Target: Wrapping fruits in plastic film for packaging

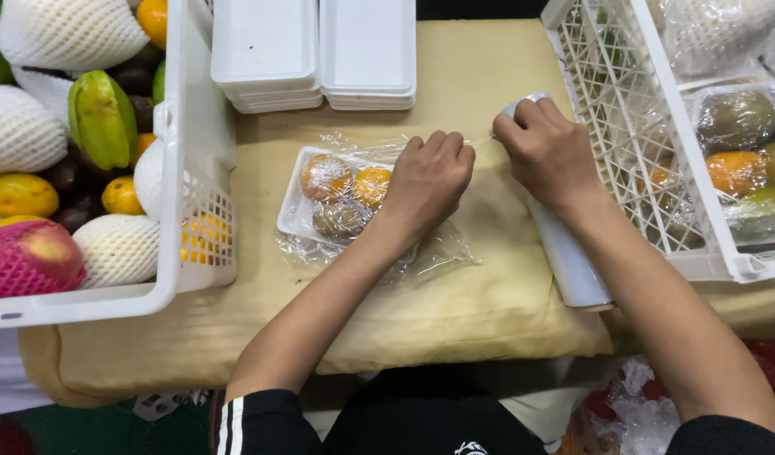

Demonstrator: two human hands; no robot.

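The left hand [428, 181], fingers curled, presses the wrapped fruit tray [341, 200] at the surface's centre. At its three o'clock, the right hand [549, 150] grips the cling-film roll [564, 244].

A single head-worn camera looks steeply down from just above the person's chest, close to the work. It faces forward across the padded table [455, 312], a crate [198, 160] at the left edge, another crate [623, 152] at the right, forearms entering from below.
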